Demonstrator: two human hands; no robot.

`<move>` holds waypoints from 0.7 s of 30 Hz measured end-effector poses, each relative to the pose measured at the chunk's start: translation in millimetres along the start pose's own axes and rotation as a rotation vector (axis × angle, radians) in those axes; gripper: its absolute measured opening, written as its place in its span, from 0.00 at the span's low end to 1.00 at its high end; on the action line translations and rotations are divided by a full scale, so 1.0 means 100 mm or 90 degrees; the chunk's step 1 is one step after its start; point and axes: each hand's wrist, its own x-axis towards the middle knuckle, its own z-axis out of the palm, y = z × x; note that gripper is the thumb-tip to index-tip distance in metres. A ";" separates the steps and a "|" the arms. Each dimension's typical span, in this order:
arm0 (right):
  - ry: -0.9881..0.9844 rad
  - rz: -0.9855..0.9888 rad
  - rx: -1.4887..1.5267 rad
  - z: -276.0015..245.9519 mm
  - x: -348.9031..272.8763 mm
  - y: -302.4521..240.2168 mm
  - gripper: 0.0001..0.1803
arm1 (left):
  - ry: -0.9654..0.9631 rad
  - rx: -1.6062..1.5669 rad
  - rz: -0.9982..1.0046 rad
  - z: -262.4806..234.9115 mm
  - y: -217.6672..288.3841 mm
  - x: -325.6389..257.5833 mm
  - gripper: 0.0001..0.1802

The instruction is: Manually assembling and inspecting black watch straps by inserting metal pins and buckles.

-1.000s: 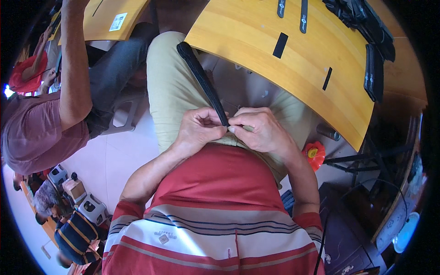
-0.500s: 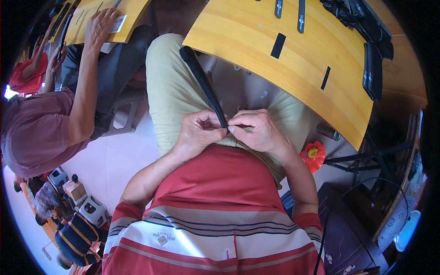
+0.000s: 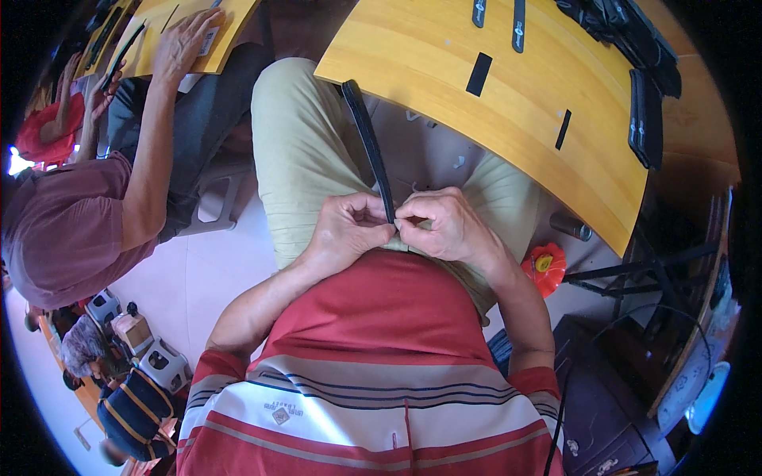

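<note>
A long, narrow black strap-like strip with a rounded far end stands out from my hands, above my lap, its far end close to the table edge. My left hand grips its near end between thumb and bent fingers. Right beside it, my right hand pinches the same near end with thumb and forefinger. The fingertips of both hands almost meet there, and they hide the very tip of the strip.
A yellow wooden table lies ahead, bearing dark strips, a black rectangle, a thin black piece and stacked black pieces. A red flower-shaped dish is at right. A co-worker sits at left.
The far end of the black strip has swung to the right and looks narrower now. Both my hands have stayed nearly in place. The co-worker's hand on the left table has shifted slightly.
</note>
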 end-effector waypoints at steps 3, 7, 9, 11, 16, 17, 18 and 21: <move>0.012 0.010 0.002 0.02 0.00 -0.02 0.04 | -0.005 -0.005 0.003 0.00 0.00 0.00 0.08; 0.021 0.019 -0.005 0.05 -0.03 -0.01 0.04 | 0.009 0.019 0.018 0.01 -0.03 0.00 0.08; 0.008 0.137 0.005 0.09 -0.06 0.01 0.04 | 0.012 0.039 0.027 0.02 -0.05 -0.02 0.08; 0.010 0.149 0.069 0.09 -0.11 0.06 0.05 | 0.014 0.058 0.035 0.03 -0.05 -0.03 0.08; -0.033 0.147 0.150 -0.01 -0.17 0.09 0.07 | 0.009 0.035 0.006 0.03 -0.04 -0.05 0.08; -0.040 0.141 0.157 -0.01 -0.17 0.11 0.07 | 0.009 0.036 0.005 0.03 -0.03 -0.04 0.08; -0.046 0.135 0.164 0.00 -0.18 0.12 0.08 | 0.004 0.054 0.018 0.04 -0.03 -0.03 0.09; -0.005 0.130 0.127 0.02 -0.15 0.09 0.08 | -0.001 0.050 0.027 0.04 -0.02 -0.01 0.10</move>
